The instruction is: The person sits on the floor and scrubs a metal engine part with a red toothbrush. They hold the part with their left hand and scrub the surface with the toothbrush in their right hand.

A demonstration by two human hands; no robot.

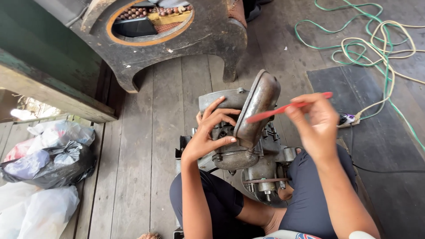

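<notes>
A plank floor (146, 146) is filling most of the view, and a dark mat (380, 132) is lying across its right side. At the top a black wooden stand (208, 35) with a round opening is sitting on the planks, with a tray of brown beads showing through the hole. Green and cream cords (376, 44) are looping over the floor at upper right, and one is running down to a small plug block (347, 118) at the mat's edge. At far left, plastic bags (44, 177), black, white and clear, are lying in a heap. The person is sitting on the floor with knees apart in dark trousers, and a grey, greasy engine (261, 163) is resting between the legs, just in front of the body. A curved metal cover (259, 108) is standing tilted up on edge at the top of the engine. The left hand (210, 132) is gripping the engine casing just beside that cover, fingers spread and curled over the metal, the thumb pressing near the cover's lower edge. The right hand (316, 124) is raised above the right knee, its fingers pinched shut around one end of a thin red tool (283, 109). The tool is blurring in the frame, and its free end is pointing left, reaching the face of the cover.
</notes>
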